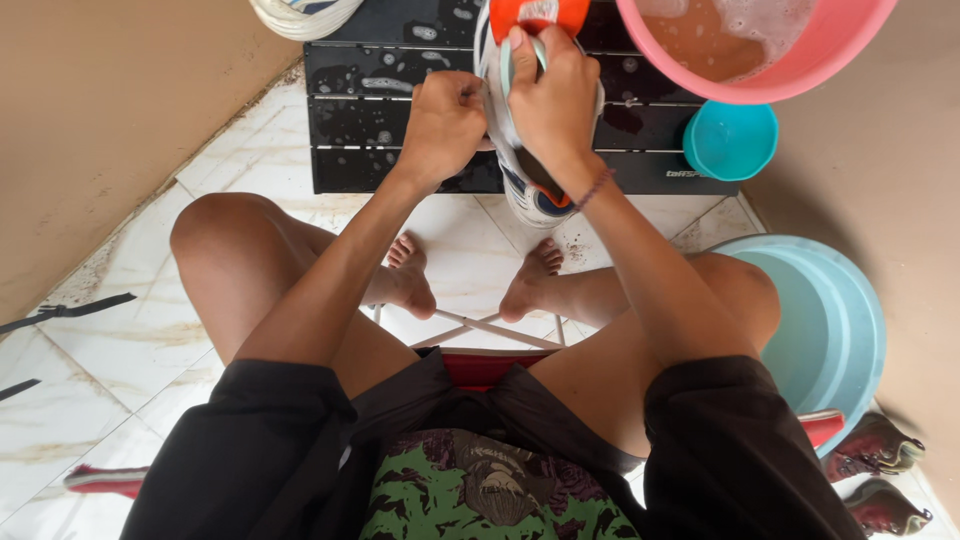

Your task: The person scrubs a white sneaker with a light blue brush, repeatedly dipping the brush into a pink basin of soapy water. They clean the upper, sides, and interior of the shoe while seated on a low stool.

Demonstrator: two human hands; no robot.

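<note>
The left hand (443, 122) is closed on the side of a white shoe (530, 190), steadying it against the black slatted table (400, 110); the right hand (552, 100) is clenched around a pale brush (522, 58), its handle showing between the fingers, pressed onto the shoe's upper; the shoe lies lengthwise across the wet, sudsy slats, its end overhanging the near edge above the bare feet. A pink basin (800, 60) of brownish soapy water sits at the table's right end; a small teal bowl (730, 140) is just beside it; a light blue tub (830, 330) stands on the tiled floor by the right knee.
</note>
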